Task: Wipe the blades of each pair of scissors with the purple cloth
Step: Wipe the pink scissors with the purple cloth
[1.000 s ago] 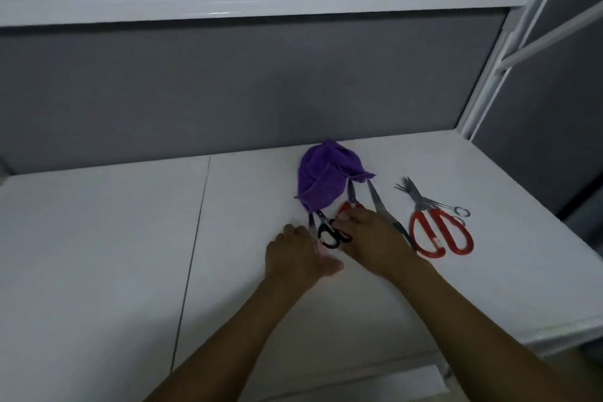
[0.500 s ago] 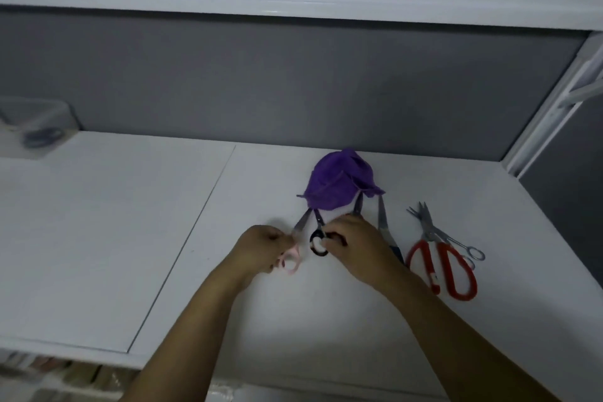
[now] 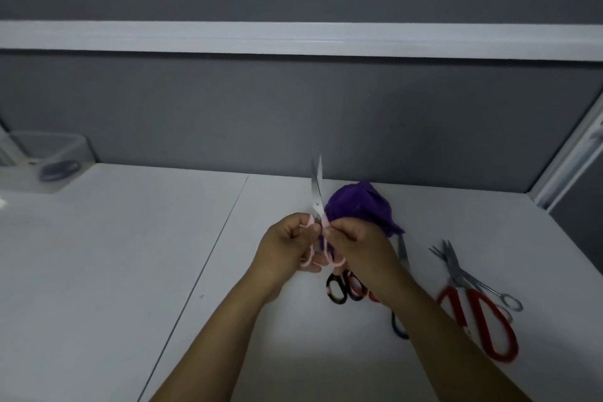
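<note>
I hold the pink-handled scissors (image 3: 316, 196) upright above the table, blades pointing up and away. My left hand (image 3: 287, 245) grips one pink handle loop and my right hand (image 3: 359, 248) grips the other. The crumpled purple cloth (image 3: 362, 206) lies on the table just behind my right hand, with nothing holding it. Black-handled scissors (image 3: 337, 289) and a red-and-black pair (image 3: 359, 287) lie below my right wrist. A dark-handled pair (image 3: 402, 255) lies right of them, partly hidden by my forearm.
Large red-handled scissors (image 3: 483, 323) and small all-metal scissors (image 3: 489, 287) lie at the right on the white table (image 3: 130, 271). A clear plastic box (image 3: 42, 157) stands at the far left by the grey wall. A white frame post (image 3: 567, 153) rises at the right.
The pink-handled scissors came up off the table from under the cloth's edge, and my right hand left the black-handled pair to take the second pink loop. The camera shifted.
</note>
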